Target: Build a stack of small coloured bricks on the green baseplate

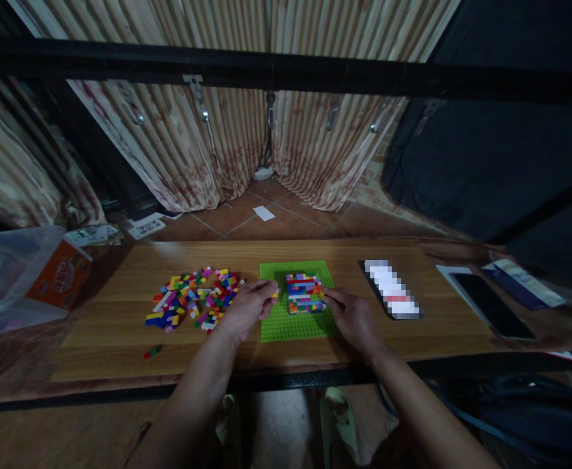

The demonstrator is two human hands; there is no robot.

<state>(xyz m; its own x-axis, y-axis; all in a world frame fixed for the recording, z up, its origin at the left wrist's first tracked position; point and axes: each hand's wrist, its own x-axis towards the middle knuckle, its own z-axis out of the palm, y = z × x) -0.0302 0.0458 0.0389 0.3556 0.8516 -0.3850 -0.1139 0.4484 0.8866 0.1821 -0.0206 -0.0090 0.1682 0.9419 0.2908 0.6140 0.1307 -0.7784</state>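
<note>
On the green studded baseplate [273,329] stands a low block of many-coloured toy bricks [304,294], laid in rows of red, blue, white and other colours. My left hand [251,305] is left of this block, over the plate's left edge, with a small yellow brick [275,295] pinched at its fingertips. At the block's right edge, my right hand [353,315] has its thumb and finger closed together. A small yellow-orange spot shows by those fingertips; whether it is a held brick or part of the block, I cannot tell.
Left of the plate lies a loose pile of coloured bricks [195,296], with a red-and-green piece [152,352] apart. A phone with a blurred screen [392,290] lies right on the wooden board [114,339]. Beyond are a dark phone [494,306] and a clear plastic bin [12,280].
</note>
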